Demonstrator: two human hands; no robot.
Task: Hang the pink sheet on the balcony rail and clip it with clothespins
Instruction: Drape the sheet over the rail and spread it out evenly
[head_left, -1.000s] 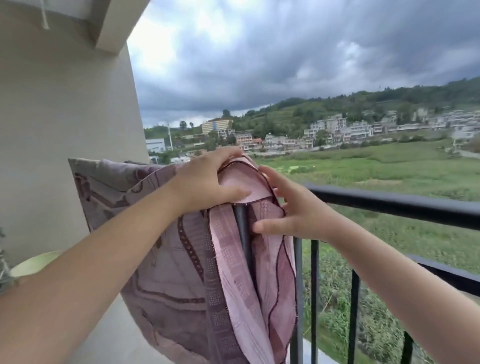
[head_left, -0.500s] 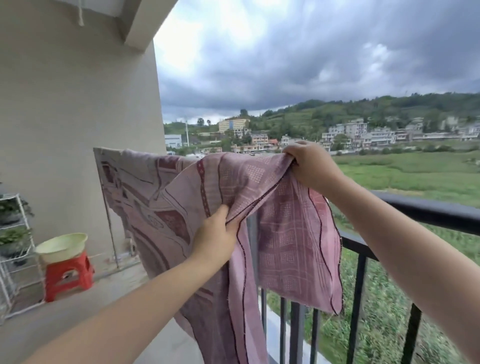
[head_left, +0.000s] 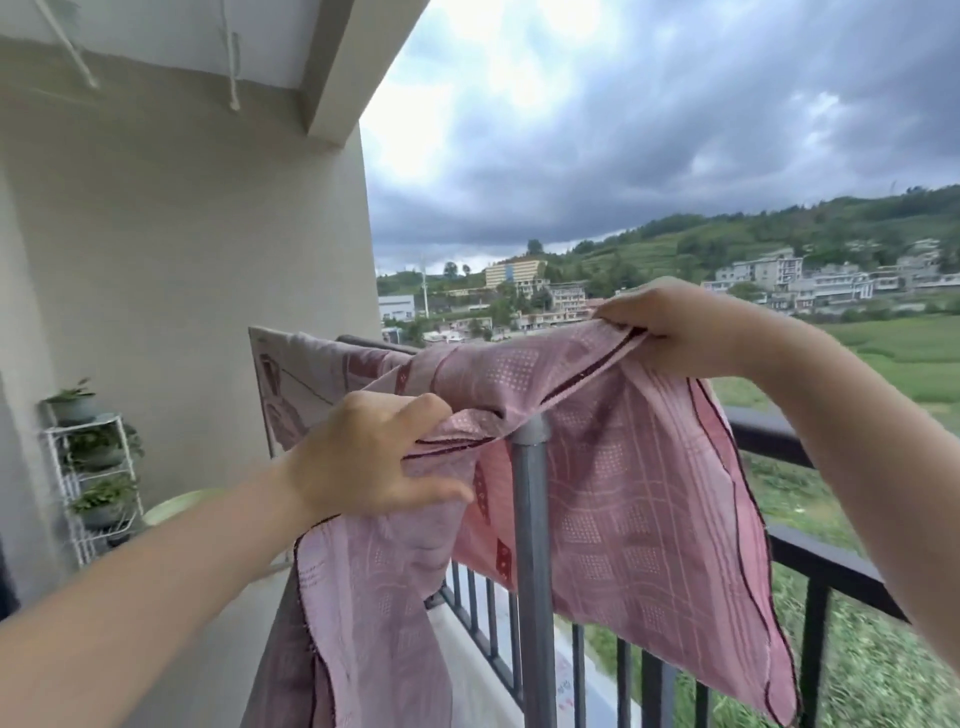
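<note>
**Spreading sheet over rail**

Left hand (head_left: 371, 460) bunching pink sheet (head_left: 613, 483) at grey post (head_left: 531, 525); right hand (head_left: 675, 332) pinching hem, raised. Draped across balcony rail (head_left: 810, 553). Best pulled taut, evened both sides. No clothespins visible.

Two bare hands, left hand (head_left: 363, 457) and right hand (head_left: 670, 332). One pink sheet (head_left: 623, 478). One grey upright pole (head_left: 530, 530). One black balcony rail (head_left: 769, 431). One white plant rack (head_left: 93, 478), three potted plants on it. Two cords (head_left: 231, 62) hanging overhead.
</note>
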